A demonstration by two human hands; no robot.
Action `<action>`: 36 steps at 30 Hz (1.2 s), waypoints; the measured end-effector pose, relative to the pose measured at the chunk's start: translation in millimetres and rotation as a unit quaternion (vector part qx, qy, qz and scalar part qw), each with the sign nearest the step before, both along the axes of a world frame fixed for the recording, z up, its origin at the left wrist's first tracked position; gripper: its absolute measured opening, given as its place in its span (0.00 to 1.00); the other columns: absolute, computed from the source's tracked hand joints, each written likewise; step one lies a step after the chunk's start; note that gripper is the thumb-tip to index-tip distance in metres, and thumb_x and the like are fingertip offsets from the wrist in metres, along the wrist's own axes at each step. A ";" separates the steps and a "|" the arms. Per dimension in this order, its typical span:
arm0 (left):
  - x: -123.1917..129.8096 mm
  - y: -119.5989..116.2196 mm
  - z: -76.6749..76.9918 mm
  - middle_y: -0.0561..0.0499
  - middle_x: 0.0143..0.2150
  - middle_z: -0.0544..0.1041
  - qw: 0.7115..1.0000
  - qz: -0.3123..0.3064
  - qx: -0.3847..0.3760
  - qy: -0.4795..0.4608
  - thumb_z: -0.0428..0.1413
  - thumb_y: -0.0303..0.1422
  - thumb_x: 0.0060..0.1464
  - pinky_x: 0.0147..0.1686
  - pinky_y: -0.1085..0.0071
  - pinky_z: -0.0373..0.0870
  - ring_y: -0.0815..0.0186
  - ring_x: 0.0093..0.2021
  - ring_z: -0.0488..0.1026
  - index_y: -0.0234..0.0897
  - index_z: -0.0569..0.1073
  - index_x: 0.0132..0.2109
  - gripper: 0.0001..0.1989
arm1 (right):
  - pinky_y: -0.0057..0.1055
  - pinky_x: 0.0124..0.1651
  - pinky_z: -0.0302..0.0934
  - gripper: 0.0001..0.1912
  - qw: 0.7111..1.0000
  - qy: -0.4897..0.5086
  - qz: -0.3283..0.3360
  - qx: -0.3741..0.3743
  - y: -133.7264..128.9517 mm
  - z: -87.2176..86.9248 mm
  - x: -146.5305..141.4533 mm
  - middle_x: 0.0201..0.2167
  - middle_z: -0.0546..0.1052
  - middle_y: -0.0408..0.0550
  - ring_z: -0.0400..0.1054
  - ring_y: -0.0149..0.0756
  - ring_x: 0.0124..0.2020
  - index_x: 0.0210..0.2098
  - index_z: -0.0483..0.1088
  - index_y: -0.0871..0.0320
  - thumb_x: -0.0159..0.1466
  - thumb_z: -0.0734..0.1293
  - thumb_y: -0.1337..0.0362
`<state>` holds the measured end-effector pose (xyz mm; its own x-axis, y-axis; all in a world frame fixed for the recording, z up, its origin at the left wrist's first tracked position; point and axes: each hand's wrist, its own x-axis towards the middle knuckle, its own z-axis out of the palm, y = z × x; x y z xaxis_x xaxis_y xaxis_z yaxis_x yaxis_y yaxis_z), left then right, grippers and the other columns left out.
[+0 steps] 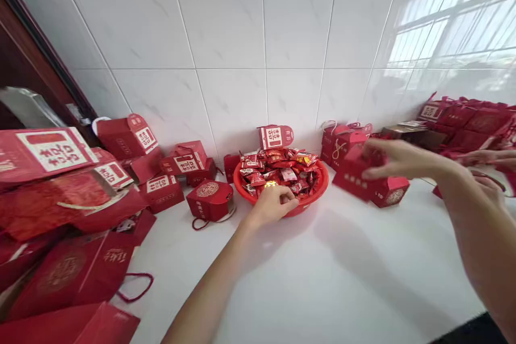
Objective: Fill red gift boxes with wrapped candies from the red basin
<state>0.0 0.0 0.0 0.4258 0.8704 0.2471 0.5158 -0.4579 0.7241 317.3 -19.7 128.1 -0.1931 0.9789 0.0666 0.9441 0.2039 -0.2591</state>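
1. Your left hand (278, 204) is at the front rim of the red basin (323, 180), its fingers curled in over the near edge; you cannot tell from here whether they grip anything.
2. Your right hand (397, 160) grasps a red box (355, 174) by its right side, thumb and fingers apart around it; both the hand and the box are blurred.
3. The basin sits near the tiled wall (229, 16), heaped to its rim with wrapped packets (288, 174).
4. Behind the basin, a small box with a white label (275, 137) fills the gap between its back rim and the wall.
5. To the basin's left, just beside its rim, you have a hexagonal box (209, 199), its cord loop (200, 224) lying toward you.
6. Farther left, a pile of boxes (72, 274) bounds your left forearm's side; a dark red handle (139, 293) juts from it onto the white countertop (290, 285).
7. On your right, a second hexagonal box (391, 192) sits beside and partly behind the held one, with the cord-tied boxes (341, 145) farther back by the wall.
8. The broadest span of countertop lies between your forearms, reaching forward to the basin.
9. At the right edge, another person's hand (497, 158) is near your right forearm, in front of stacked boxes (467, 121).
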 end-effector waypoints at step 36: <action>-5.9 -0.1 -3.1 0.54 0.25 0.73 1.000 -0.015 0.008 -0.020 0.59 0.37 0.51 0.29 0.73 0.61 0.69 0.27 0.66 0.37 0.76 0.29 0.09 | 0.54 0.57 0.54 0.25 0.956 0.068 -0.123 0.256 97.2 -49.6 9.8 0.58 0.68 0.73 0.60 0.65 0.62 0.52 0.68 0.63 0.60 0.71 0.56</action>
